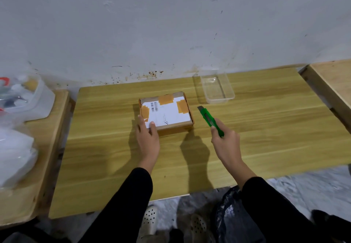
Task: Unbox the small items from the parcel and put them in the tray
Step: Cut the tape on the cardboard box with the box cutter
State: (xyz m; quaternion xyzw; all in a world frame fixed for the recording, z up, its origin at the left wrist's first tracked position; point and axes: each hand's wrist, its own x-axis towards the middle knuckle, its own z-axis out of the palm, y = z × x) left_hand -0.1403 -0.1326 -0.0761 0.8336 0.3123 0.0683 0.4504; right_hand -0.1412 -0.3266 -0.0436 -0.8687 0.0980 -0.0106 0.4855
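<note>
A small cardboard parcel (171, 112) lies flat in the middle of the wooden table (266, 129), with a white label and brown tape strips on top, still sealed. My left hand (147, 136) rests on its near left corner, fingers spread flat. My right hand (227, 144) grips a green utility knife (209, 120) to the right of the parcel, blade end pointing away toward the tray. A clear plastic tray (216, 89) stands at the back right of the parcel, with nothing in it.
A second wooden surface on the left carries clear plastic containers (24, 98) and plastic bags (13, 155). Another wooden table edge (330, 83) sits at the right. A black plastic bag (228, 216) lies on the floor near my feet. A grey wall runs behind.
</note>
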